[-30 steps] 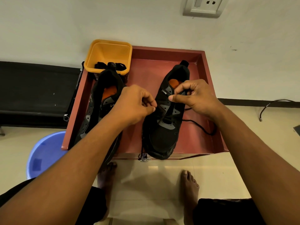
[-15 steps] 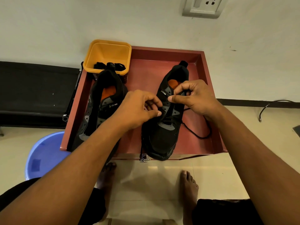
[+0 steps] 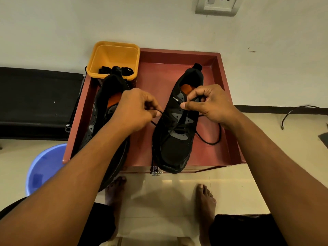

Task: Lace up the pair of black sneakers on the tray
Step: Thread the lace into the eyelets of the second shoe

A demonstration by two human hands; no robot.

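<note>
Black lace point(image 3: 210, 142) threads the sneaker point(image 3: 174, 137) at 3 o'clock on the red tray point(image 3: 159, 71). The second sneaker point(image 3: 106, 110) lies at 9 o'clock.

Left hand point(image 3: 134, 109): thumb and forefinger pinch the lace end, drawn taut toward 9.

Right hand point(image 3: 211, 103): pinches the upper near the collar.

Judgement: brace the upper, pull slack through evenly, and mind the loose loop at 4 o'clock.

Both hands point(image 3: 136, 110) pinch the black lace point(image 3: 209, 139) over the right sneaker point(image 3: 175, 132).
</note>
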